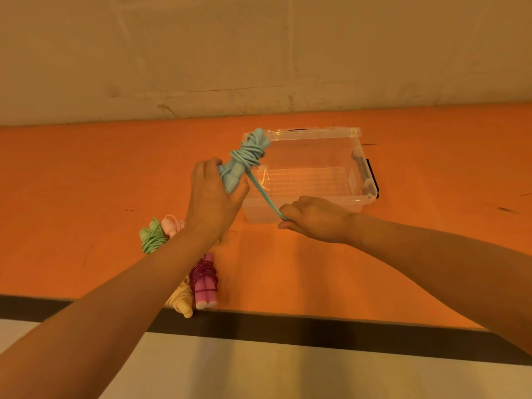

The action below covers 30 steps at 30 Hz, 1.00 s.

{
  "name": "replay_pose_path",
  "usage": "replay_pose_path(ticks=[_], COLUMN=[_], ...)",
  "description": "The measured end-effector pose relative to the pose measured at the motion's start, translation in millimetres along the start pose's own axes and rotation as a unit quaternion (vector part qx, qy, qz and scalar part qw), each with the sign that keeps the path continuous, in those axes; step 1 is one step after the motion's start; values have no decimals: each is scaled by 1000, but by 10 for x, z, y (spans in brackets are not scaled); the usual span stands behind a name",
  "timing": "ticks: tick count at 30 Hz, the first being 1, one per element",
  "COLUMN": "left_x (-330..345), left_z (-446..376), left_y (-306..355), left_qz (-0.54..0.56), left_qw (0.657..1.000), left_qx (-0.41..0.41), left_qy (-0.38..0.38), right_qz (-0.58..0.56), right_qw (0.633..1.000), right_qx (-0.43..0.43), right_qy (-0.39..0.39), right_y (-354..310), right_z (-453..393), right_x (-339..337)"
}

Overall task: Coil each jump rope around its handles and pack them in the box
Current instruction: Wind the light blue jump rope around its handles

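My left hand (211,197) grips the lower ends of the light blue jump rope's handles (244,156), held tilted above the table, with cord wound around their upper part. A stretch of the blue cord (263,194) runs taut down to my right hand (315,220), which pinches its end in closed fingers. Behind both hands stands a clear plastic box (364,194), open, with nothing visible inside. On the table under my left forearm lie coiled ropes: green (151,237), pale pink (171,226), magenta (204,280) and yellow (181,300).
The orange table (316,277) has a dark front edge (288,326), and the yellow rope's handle pokes over it. A pale wall rises right behind the table. The box has a dark latch (372,180) on its right side.
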<state>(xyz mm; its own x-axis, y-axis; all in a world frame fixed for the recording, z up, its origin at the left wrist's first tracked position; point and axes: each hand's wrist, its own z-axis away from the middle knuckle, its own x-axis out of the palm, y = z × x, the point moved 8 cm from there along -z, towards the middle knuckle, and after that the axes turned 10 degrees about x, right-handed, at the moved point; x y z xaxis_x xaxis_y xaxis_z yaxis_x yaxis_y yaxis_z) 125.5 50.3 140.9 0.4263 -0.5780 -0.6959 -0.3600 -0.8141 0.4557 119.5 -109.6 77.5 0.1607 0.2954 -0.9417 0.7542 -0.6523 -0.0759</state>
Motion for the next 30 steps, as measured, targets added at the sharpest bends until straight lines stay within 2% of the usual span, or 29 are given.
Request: replay_pose_path(ticks=[2, 8, 10, 13, 16, 18, 22, 25, 30], left_x=[28, 112, 183, 384, 557, 604, 575, 558, 508], left_z=[-18, -20, 19, 179, 371, 473, 545, 603, 663], left_y=[-66, -92, -31, 118, 239, 332, 474, 586, 636], left_qz=[-19, -76, -96, -120, -115, -95, -83, -59, -14], left_qw=[999, 995, 990, 964, 935, 922, 908, 895, 887], left_qx=[-38, -5, 48, 171, 246, 278, 330, 366, 390], left_qy=[-12, -58, -91, -167, -229, -252, -246, -248, -246], right_qz=[2, -4, -8, 4, 32, 40, 26, 10, -13], right_qw=[997, 987, 982, 970, 970, 976, 990, 994, 992], right_qx=[-22, -66, -92, -146, -155, -129, -60, -82, -112], right_qy=[69, 148, 165, 194, 187, 172, 128, 71, 47], right_y=[-69, -110, -154, -266, -278, -188, 136, 229, 287], right_z=[-5, -33, -57, -98, -140, -158, -151, -122, -37], right_x=[-121, -384, -466, -574, -574, -568, -526, -440, -383])
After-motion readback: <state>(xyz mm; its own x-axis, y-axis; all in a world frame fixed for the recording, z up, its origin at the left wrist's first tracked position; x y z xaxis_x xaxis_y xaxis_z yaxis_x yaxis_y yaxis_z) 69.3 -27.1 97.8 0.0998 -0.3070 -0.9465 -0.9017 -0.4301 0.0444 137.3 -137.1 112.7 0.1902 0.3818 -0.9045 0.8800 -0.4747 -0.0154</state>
